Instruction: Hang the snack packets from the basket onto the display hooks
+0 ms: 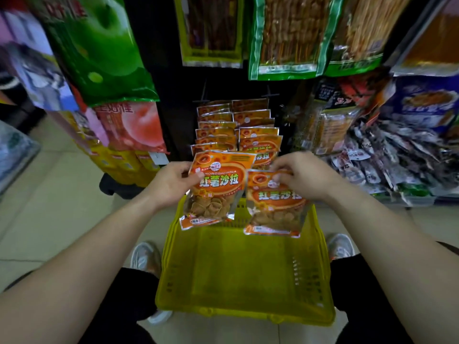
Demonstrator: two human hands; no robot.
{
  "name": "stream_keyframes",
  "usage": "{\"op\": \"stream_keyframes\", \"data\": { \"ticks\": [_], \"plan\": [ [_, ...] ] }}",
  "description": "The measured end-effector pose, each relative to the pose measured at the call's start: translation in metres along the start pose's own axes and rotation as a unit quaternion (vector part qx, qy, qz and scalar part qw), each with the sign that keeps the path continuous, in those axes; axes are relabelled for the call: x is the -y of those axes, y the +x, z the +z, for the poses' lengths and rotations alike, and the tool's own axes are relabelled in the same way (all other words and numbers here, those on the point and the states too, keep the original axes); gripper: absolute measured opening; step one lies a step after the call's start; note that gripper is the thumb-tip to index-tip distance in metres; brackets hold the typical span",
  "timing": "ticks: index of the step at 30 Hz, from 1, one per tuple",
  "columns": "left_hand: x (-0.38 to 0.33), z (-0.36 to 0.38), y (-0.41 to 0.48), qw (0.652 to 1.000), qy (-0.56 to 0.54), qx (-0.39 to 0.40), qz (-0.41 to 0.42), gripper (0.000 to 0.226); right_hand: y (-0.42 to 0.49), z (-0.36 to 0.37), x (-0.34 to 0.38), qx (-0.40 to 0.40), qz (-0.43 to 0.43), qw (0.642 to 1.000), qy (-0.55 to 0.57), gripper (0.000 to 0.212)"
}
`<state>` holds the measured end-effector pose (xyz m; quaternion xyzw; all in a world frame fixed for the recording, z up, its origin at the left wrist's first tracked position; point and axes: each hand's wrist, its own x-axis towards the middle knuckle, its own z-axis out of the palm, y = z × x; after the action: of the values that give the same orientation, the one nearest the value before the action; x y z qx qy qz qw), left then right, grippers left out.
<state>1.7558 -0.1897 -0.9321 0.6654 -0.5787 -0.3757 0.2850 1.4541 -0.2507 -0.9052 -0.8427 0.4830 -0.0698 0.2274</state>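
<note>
My left hand grips the left edge of an orange snack packet held over the far end of a yellow basket. My right hand pinches the top of a second orange packet beside it. Straight ahead, two rows of the same orange packets hang on display hooks against a dark panel. The basket sits on the floor between my feet and its inside shows no packets.
Green and pink fruit-snack bags hang at the left, skewer packs above, dark fish-snack packets at the right. Yellow boxes stand low on the left. My shoes flank the basket on a tiled floor.
</note>
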Motion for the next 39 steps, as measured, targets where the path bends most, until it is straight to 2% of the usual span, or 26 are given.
{"op": "stream_keyframes", "data": {
  "ticks": [4,9,15,19,24,29,34,36,39],
  "plan": [
    [-0.009,0.001,0.011,0.999,-0.034,0.026,0.024,0.013,0.028,-0.002,0.017,-0.086,-0.072,0.994,0.014,0.009],
    [-0.012,0.011,0.033,0.997,-0.052,0.031,0.041,0.017,0.054,0.003,0.015,-0.114,-0.073,0.989,0.066,0.015],
    [0.004,0.018,0.046,0.993,-0.097,0.070,0.011,0.018,0.078,0.020,0.006,-0.110,-0.065,0.990,0.062,0.017],
    [0.008,0.020,0.051,0.994,-0.097,0.043,0.007,0.019,0.090,0.020,0.003,-0.093,-0.019,0.992,0.084,0.016],
    [-0.001,0.027,0.047,0.994,-0.111,0.009,0.013,0.039,0.094,0.017,0.007,-0.091,0.007,0.991,0.096,0.019],
    [-0.007,0.031,0.042,0.993,-0.058,-0.089,0.043,0.025,0.087,0.022,0.012,-0.094,0.006,0.990,0.108,0.036],
    [-0.008,0.031,0.040,0.993,-0.063,-0.082,0.053,0.008,0.080,0.025,0.013,-0.088,0.012,0.990,0.106,0.043],
    [-0.005,0.030,0.040,0.993,-0.073,-0.080,0.052,0.011,0.078,0.022,0.010,-0.087,0.002,0.993,0.082,0.039],
    [-0.003,0.028,0.039,0.991,-0.101,-0.076,0.049,0.016,0.076,0.018,0.004,-0.095,-0.015,0.995,0.021,0.019]
  ]
}}
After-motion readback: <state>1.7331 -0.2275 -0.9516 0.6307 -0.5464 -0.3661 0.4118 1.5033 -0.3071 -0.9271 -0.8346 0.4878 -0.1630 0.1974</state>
